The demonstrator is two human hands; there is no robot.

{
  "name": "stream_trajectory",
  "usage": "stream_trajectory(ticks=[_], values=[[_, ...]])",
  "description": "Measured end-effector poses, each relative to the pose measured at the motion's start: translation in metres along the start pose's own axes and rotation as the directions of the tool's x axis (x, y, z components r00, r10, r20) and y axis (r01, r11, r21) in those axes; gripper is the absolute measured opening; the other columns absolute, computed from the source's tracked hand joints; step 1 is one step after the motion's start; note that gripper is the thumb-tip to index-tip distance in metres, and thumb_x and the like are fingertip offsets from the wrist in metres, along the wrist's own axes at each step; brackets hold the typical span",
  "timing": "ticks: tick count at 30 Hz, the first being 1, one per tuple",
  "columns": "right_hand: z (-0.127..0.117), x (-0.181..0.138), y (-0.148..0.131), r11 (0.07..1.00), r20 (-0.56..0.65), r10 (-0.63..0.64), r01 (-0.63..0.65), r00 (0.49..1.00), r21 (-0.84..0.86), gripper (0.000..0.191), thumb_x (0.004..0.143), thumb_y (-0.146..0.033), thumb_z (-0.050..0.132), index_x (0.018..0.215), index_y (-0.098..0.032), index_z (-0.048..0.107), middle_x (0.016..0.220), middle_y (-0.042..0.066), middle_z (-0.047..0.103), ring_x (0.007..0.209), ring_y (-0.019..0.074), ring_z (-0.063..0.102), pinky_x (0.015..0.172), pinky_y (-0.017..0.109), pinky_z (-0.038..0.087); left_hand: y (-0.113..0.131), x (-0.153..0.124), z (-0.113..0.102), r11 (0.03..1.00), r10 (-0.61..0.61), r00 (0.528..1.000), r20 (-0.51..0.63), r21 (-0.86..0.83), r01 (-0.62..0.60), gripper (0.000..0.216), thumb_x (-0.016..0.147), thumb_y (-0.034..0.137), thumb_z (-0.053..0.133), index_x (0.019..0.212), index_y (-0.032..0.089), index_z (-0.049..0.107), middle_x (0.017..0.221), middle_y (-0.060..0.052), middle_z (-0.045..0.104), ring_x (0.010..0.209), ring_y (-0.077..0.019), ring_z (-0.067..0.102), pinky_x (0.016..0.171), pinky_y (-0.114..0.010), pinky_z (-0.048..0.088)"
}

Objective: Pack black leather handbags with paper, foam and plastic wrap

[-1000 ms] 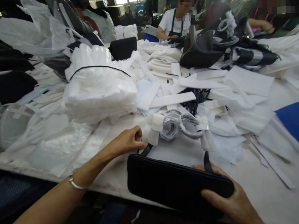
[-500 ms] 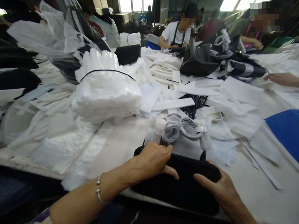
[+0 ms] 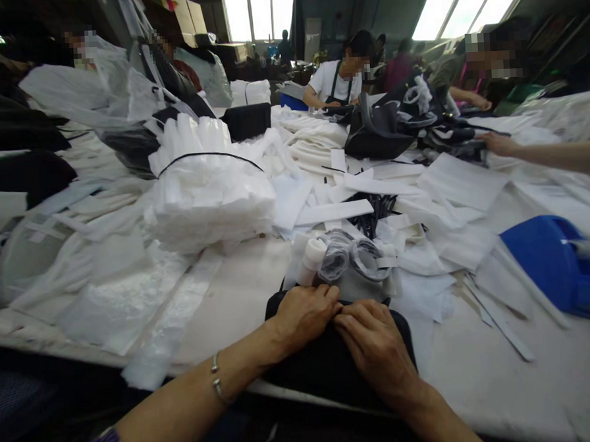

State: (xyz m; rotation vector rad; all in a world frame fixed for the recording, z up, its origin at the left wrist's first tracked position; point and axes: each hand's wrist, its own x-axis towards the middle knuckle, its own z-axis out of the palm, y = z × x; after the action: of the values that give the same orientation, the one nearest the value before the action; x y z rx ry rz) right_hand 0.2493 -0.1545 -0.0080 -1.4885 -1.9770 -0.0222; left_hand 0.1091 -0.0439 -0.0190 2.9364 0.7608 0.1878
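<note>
A black bag [image 3: 315, 368] lies at the table's front edge before me. My left hand [image 3: 305, 318] is closed on its far top edge, with bent fingers. Right beside it, my right hand [image 3: 373, 342] grips the same edge, and the fingertips of both hands nearly meet. What exactly the fingertips pinch is hidden. Just beyond the bag sit grey coils [image 3: 335, 258] in clear wrap and a small white roll [image 3: 312, 254], which seem to rest on a grey panel.
To the left stands a banded stack of white foam sheets [image 3: 210, 205]. White strips and sheets [image 3: 465, 179] cover the right side, near a blue plastic bin [image 3: 549, 260]. Dark bags [image 3: 379, 127] lie farther back. Co-workers are across the table; one's hand [image 3: 501, 144] reaches in from the right.
My right hand has left the bag's right end and moved left along the top edge to my left hand. The co-worker's hand at right has reached farther in over the dark items.
</note>
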Motion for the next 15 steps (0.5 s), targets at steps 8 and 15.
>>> stream_trajectory(ticks=[8, 15], values=[[0.025, -0.007, 0.018, 0.991, 0.026, 0.069, -0.065, 0.997, -0.114, 0.021, 0.095, -0.018, 0.052, 0.11, -0.022, 0.066, 0.109, 0.008, 0.067, 0.092, 0.0236, 0.053, 0.082, 0.039, 0.038, 0.001, -0.021, 0.017, 0.987, 0.15, 0.93, -0.336, 0.104, -0.122, 0.031, 0.097, 0.014, 0.04, 0.124, 0.01, 0.055, 0.128, -0.013, 0.062, 0.123, -0.0243, 0.054, 0.106, -0.039, 0.042], [0.027, 0.002, 0.021, 0.983, 0.135, 0.115, -0.093, 0.984, -0.159, 0.019, 0.09, -0.015, 0.059, 0.104, -0.024, 0.068, 0.101, 0.005, 0.067, 0.087, 0.0239, 0.052, 0.075, 0.039, 0.036, 0.018, -0.023, -0.002, 0.987, -0.043, 0.959, -0.282, -0.162, -0.004, 0.035, 0.091, 0.008, 0.044, 0.122, 0.013, 0.057, 0.123, -0.011, 0.066, 0.114, -0.0216, 0.06, 0.099, -0.036, 0.05]])
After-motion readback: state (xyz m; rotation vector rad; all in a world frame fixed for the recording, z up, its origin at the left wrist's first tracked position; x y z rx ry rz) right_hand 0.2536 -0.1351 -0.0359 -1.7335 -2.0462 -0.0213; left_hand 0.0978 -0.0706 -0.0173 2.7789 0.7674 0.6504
